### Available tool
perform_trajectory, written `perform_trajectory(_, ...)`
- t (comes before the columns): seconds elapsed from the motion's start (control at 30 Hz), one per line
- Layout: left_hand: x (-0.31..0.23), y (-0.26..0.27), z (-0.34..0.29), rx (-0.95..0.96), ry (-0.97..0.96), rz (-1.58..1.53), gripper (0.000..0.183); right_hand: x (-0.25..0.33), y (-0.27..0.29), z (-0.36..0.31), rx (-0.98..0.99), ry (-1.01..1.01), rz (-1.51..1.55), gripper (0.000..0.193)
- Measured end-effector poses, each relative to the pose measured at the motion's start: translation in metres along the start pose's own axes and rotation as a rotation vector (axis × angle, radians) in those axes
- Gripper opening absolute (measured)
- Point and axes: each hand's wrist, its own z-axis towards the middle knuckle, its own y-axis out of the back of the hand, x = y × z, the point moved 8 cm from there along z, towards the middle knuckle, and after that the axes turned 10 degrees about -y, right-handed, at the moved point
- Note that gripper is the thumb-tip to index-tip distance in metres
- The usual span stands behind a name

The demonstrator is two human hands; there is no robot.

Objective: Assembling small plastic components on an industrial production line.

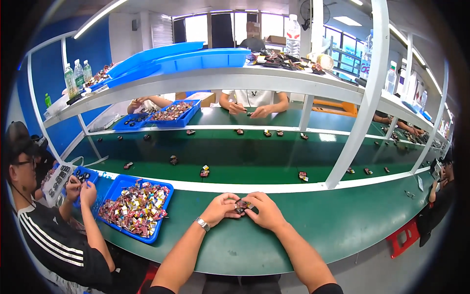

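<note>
Over the green tabletop (313,215), my left hand (219,210) and my right hand (266,211) meet in front of me. Between their fingertips is a small dark electronic part (240,206) with reddish bits on it, too small to name more exactly. Both hands are closed on it, the left from its left side and the right from its right. To the left of my forearm stands a blue tray (155,234), heaped with small parts (134,208) in red, white and yellow.
Beyond a white rail (235,187) runs a dark green belt (245,169) with several small parts on it. A white post (360,98) rises at the right and carries a shelf (220,78). A co-worker (54,220) sits close on the left; another person (254,100) works opposite.
</note>
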Motion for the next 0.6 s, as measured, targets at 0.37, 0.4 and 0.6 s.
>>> perform_trajectory(0.37,0.001,-0.006,-0.002,0.002,0.0,0.014,0.039,0.007,0.002,-0.004,-0.045,-0.028,-0.055,0.026)
perform_trajectory(0.4,0.002,-0.006,-0.001,0.004,-0.002,0.015,0.039,0.006,0.0,-0.004,-0.048,-0.026,-0.057,0.026)
perform_trajectory(0.6,0.006,-0.005,-0.001,-0.024,-0.014,-0.054,0.031,0.004,-0.011,-0.003,-0.1,0.006,-0.121,0.015)
